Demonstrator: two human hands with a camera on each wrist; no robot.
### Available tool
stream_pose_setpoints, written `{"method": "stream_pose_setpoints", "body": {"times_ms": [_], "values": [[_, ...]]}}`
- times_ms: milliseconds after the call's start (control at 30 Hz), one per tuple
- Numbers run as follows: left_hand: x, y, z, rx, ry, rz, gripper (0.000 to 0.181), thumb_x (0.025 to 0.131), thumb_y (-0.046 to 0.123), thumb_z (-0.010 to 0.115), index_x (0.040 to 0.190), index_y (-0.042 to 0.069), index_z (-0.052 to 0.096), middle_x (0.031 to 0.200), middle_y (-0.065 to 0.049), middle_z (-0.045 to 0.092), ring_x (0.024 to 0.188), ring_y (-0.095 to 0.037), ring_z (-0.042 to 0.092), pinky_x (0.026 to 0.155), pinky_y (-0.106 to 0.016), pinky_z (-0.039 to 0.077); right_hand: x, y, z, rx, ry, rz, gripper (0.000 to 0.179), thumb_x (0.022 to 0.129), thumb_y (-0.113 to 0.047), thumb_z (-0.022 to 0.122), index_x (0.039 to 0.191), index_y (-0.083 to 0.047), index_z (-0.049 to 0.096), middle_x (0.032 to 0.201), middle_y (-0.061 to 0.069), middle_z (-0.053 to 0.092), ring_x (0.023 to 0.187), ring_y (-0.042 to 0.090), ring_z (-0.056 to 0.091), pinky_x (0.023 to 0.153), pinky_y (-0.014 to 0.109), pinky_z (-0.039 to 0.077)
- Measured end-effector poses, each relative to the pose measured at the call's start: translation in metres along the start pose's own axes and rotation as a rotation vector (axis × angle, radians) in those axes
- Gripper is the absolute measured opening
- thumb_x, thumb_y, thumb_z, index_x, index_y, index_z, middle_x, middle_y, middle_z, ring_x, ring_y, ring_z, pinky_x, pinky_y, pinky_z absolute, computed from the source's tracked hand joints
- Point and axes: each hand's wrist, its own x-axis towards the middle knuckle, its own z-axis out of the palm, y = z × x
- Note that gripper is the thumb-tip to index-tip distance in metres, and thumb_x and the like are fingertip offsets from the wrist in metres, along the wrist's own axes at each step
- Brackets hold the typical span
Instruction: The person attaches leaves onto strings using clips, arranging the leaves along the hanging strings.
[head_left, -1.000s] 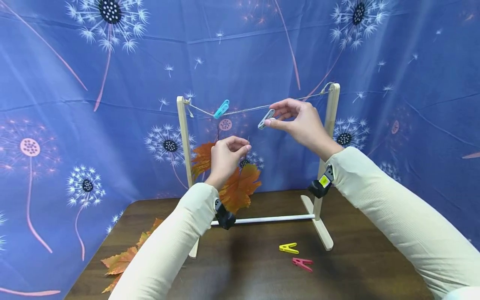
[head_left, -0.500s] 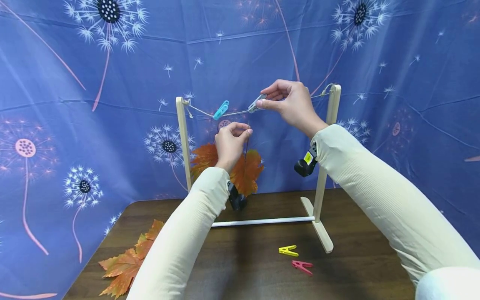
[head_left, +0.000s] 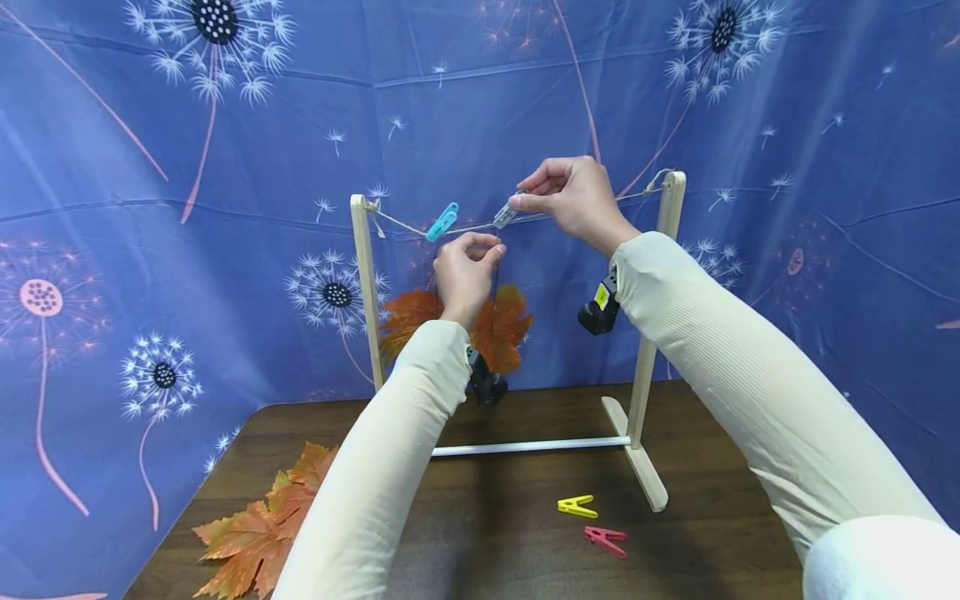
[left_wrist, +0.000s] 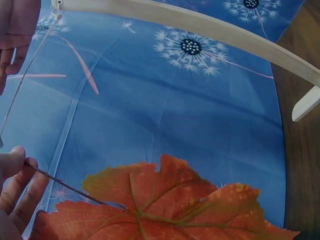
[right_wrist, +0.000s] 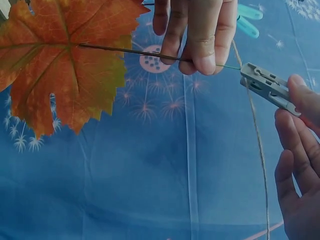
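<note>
My left hand [head_left: 465, 279] pinches the dark stem of an orange maple leaf [right_wrist: 65, 60] between thumb and fingertips. The leaf hangs below that hand in the head view. A grey clothespin [right_wrist: 270, 82] is pinched at its handle end by my right hand [head_left: 581, 200]. Its other end sits at the string [right_wrist: 259, 145], and the stem's thin greenish tip reaches right to it in the right wrist view. To the left on the same string sits a teal clothespin [head_left: 442, 222], with another orange leaf [head_left: 408, 321] below it, partly hidden by my left hand.
The string runs between two wooden posts [head_left: 660, 250], joined low down by a white rod [head_left: 532, 446]. Yellow [head_left: 577, 506] and red clothespins [head_left: 605, 540] lie on the brown table [head_left: 525, 575]. More maple leaves [head_left: 251, 537] lie at the left. Behind hangs a blue dandelion-print cloth [head_left: 480, 108].
My left hand has risen toward the string, lifting the leaf. My right hand has moved left and slightly up, bringing the grey clothespin from in front of the string onto it.
</note>
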Motion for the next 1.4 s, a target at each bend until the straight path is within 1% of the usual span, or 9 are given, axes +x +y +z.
{"method": "stream_pose_setpoints", "body": {"times_ms": [267, 500, 667, 767, 900, 1033, 1200, 1300, 1400], "values": [[0.003, 0.0, 0.001, -0.027, 0.027, 0.006, 0.012, 0.093, 0.017, 0.077, 0.101, 0.008, 0.079, 0.089, -0.008, 0.078, 0.077, -0.02, 0.073, 0.069, -0.029, 0.054, 0.003, 0.002, 0.001, 0.0, -0.022, 0.02, 0.027, 0.088, -0.029, 0.082, 0.105, -0.009, 0.077, 0.093, 0.001, 0.076, 0.095, 0.015, 0.067, 0.082, 0.029, 0.049], [0.004, 0.0, 0.0, -0.029, 0.027, 0.02, 0.012, 0.092, 0.016, 0.078, 0.101, 0.007, 0.079, 0.09, -0.008, 0.078, 0.079, -0.021, 0.073, 0.069, -0.029, 0.053, 0.002, 0.0, 0.005, -0.012, -0.028, 0.015, 0.028, 0.087, -0.029, 0.083, 0.105, -0.009, 0.077, 0.091, 0.0, 0.076, 0.092, 0.015, 0.067, 0.077, 0.028, 0.047], [0.004, 0.0, 0.0, -0.031, 0.022, 0.017, 0.013, 0.092, 0.017, 0.078, 0.101, 0.007, 0.078, 0.091, -0.008, 0.078, 0.081, -0.02, 0.073, 0.07, -0.029, 0.052, 0.001, -0.001, 0.005, -0.036, -0.049, 0.045, 0.034, 0.089, -0.034, 0.081, 0.113, -0.01, 0.076, 0.097, 0.002, 0.075, 0.097, 0.015, 0.066, 0.082, 0.03, 0.047], [0.004, -0.001, -0.002, -0.018, 0.01, 0.015, 0.013, 0.093, 0.018, 0.077, 0.102, 0.008, 0.078, 0.092, -0.008, 0.078, 0.083, -0.021, 0.072, 0.072, -0.032, 0.052, -0.001, -0.001, 0.005, -0.042, -0.076, 0.05, 0.038, 0.09, -0.036, 0.08, 0.118, -0.01, 0.075, 0.102, 0.005, 0.073, 0.101, 0.018, 0.064, 0.086, 0.033, 0.048], [0.003, -0.005, -0.004, -0.001, -0.024, 0.004, 0.015, 0.093, 0.021, 0.077, 0.104, 0.009, 0.078, 0.094, -0.007, 0.078, 0.088, -0.021, 0.071, 0.079, -0.034, 0.053, -0.002, 0.0, 0.006, -0.058, -0.116, 0.057, 0.042, 0.091, -0.038, 0.077, 0.122, -0.01, 0.072, 0.109, 0.007, 0.071, 0.107, 0.021, 0.062, 0.092, 0.039, 0.048], [0.0, -0.004, -0.009, 0.031, -0.057, 0.011, 0.016, 0.093, 0.021, 0.077, 0.104, 0.01, 0.079, 0.094, -0.007, 0.078, 0.091, -0.022, 0.071, 0.081, -0.036, 0.052, -0.004, -0.002, 0.005, -0.064, -0.135, 0.083, 0.044, 0.092, -0.039, 0.077, 0.125, -0.01, 0.071, 0.113, 0.008, 0.072, 0.112, 0.022, 0.062, 0.096, 0.042, 0.048], [-0.004, -0.003, -0.013, 0.074, -0.091, 0.016, 0.017, 0.092, 0.022, 0.078, 0.105, 0.01, 0.078, 0.095, -0.008, 0.078, 0.099, -0.024, 0.069, 0.086, -0.038, 0.052, -0.007, -0.002, 0.006, -0.073, -0.135, 0.107, 0.045, 0.091, -0.04, 0.077, 0.124, -0.011, 0.071, 0.111, 0.009, 0.073, 0.114, 0.024, 0.062, 0.097, 0.044, 0.049], [-0.007, -0.004, -0.016, 0.079, -0.11, 0.007, 0.019, 0.093, 0.023, 0.077, 0.108, 0.011, 0.077, 0.097, -0.007, 0.078, 0.101, -0.024, 0.069, 0.088, -0.04, 0.052, -0.01, 0.0, 0.008, -0.081, -0.14, 0.109, 0.046, 0.09, -0.04, 0.078, 0.125, -0.011, 0.071, 0.112, 0.009, 0.073, 0.114, 0.025, 0.062, 0.097, 0.045, 0.049], [-0.01, -0.006, -0.02, 0.072, -0.121, 0.011, 0.02, 0.094, 0.023, 0.077, 0.11, 0.011, 0.077, 0.098, -0.007, 0.078, 0.099, -0.024, 0.07, 0.088, -0.04, 0.053, -0.013, 0.0, 0.007, -0.116, -0.147, 0.095, 0.049, 0.09, -0.04, 0.078, 0.129, -0.011, 0.069, 0.117, 0.01, 0.072, 0.115, 0.026, 0.063, 0.097, 0.046, 0.05]]}}
